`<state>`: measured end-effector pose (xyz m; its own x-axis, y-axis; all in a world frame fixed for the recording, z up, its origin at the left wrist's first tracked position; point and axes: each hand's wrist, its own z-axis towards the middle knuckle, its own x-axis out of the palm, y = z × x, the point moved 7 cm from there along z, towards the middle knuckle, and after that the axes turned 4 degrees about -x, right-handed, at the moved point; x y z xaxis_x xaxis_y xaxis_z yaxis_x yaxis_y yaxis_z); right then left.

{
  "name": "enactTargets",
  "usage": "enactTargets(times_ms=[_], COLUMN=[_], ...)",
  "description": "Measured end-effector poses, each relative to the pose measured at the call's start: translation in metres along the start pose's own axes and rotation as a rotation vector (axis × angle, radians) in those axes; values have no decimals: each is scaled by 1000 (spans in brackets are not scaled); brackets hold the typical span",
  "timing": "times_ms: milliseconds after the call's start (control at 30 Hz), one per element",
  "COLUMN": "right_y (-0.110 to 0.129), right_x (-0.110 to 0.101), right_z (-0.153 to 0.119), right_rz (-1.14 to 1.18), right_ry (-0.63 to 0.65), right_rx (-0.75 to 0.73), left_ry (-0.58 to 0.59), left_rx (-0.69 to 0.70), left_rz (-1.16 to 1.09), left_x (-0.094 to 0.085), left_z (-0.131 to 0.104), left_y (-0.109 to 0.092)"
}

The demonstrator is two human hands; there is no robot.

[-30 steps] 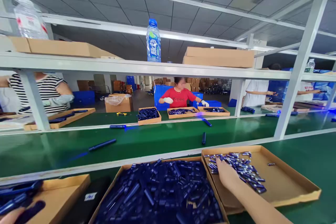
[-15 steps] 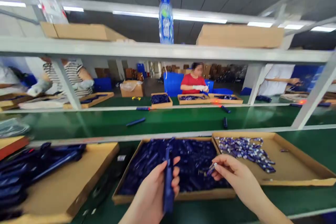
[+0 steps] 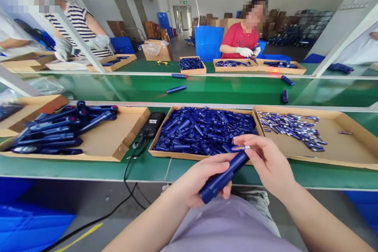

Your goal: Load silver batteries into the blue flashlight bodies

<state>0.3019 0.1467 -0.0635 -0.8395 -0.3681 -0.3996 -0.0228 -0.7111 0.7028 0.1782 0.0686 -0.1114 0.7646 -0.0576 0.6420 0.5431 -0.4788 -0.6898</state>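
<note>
My left hand [image 3: 203, 175] is wrapped round a dark blue tube [image 3: 226, 177], which tilts with its upper end to the right. Close to that end, my right hand [image 3: 273, 167] pinches a small slim part [image 3: 240, 148] with a coloured body and a white tip. Whether the part touches the tube I cannot tell. Just beyond my hands stands a cardboard tray [image 3: 180, 154] heaped with small dark blue plastic pieces [image 3: 203, 130]. To its right, another shallow tray [image 3: 336, 147] holds a loose pile of the slim parts [image 3: 292, 126].
At left, a cardboard tray [image 3: 109, 147] contains several dark blue tubular bodies [image 3: 53, 132]. A black box with cables [image 3: 154, 124] lies between trays. Behind runs a green belt [image 3: 221, 90] carrying several blue tubes. Across it, a person in red [image 3: 238, 41] and a striped-shirt person [image 3: 85, 27] work.
The view has tipped downward. My left hand has turned the tube from upright to slanting right, and my right hand has brought the small part beside the tube's upper end.
</note>
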Motion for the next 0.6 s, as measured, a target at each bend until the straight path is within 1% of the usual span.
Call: enactTargets(times_ms=[33,67,133,200,233,267,333,400,433,467,533,600], right_y=[-6,-11,-16,-14,-12,-10,-7,-3,1,6,20,32], right_x=[0,-2,-8,-11,-11,-8,-2,-1,-2,-1,4,12], right_z=[-1,-4,-11,-19,-22,-24,-27,-26,-25,-23,-18,-16], right_rz=[-16,-41,-121,-209,-234,-233,-183,-134,-134,-150,-213,-272], right_ry=[-8,-50,-172,-284,-308,-308,-276,-254,-238,-204,-91,24], right_rx=[38,88,192,271,298,312,306,257,191,99,-102,-246], left_ry=[-26,-50,-55,-37,-49,-89,-235,-386,-435,-462,-480,-477], left_rx=[7,21,70,175,242,316,445,509,512,498,448,404], left_rz=[-33,-91,-221,-292,-287,-265,-191,-164,-172,-182,-190,-176], left_x=[-3,-6,-8,-8,-9,-12,-21,-30,-33,-35,-35,-32], left_z=[0,0,0,2,4,5,8,10,11,13,17,19], left_y=[-1,-3,-6,-11,-13,-14,-16,-15,-14,-12,-9,-7])
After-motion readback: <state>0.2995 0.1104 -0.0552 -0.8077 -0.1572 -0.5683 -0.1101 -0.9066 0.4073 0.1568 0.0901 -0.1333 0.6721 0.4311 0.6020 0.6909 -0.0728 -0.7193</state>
